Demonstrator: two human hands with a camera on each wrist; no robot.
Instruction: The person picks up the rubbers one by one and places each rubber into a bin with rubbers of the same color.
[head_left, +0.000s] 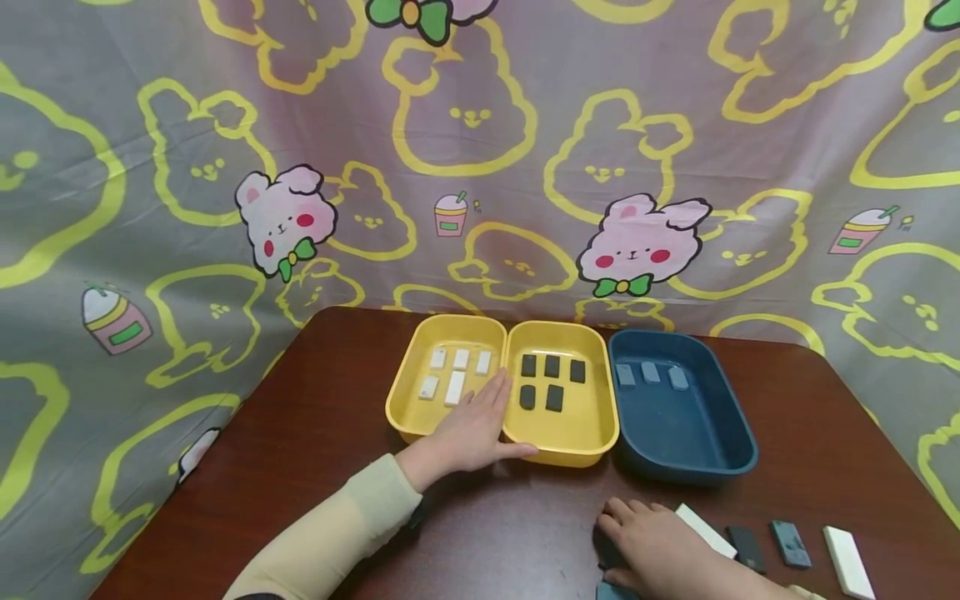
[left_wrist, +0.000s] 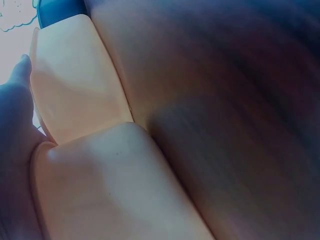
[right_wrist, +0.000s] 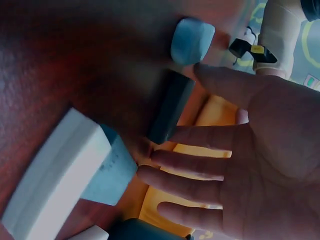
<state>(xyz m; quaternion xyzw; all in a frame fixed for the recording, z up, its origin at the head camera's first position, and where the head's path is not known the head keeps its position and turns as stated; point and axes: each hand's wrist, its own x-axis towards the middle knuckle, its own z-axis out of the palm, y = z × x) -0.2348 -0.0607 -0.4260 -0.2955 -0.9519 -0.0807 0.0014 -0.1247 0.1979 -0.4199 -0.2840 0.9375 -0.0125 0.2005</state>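
Note:
My left hand [head_left: 467, 429] rests on the adjoining rims of two yellow bins, with straight fingers and the thumb out along the front of the right one. The left yellow bin [head_left: 408, 421] holds several white blocks; the right yellow bin [head_left: 592, 437] holds several black blocks. On the table, my right hand [head_left: 651, 542] reaches around a black block [right_wrist: 170, 107], fingers extended. In the right wrist view, the thumb and index fingertips are right at that block's two ends. A blue-grey block [right_wrist: 192, 42] lies close beyond the thumb tip.
A dark blue bin [head_left: 686, 433] with 3 blue-grey blocks stands right of the yellow ones. To the right of my right hand lie a white block [head_left: 705, 531], a black block [head_left: 746, 550], a blue-grey block [head_left: 791, 544] and another white block [head_left: 848, 561]. A patterned curtain [head_left: 525, 275] hangs behind the table.

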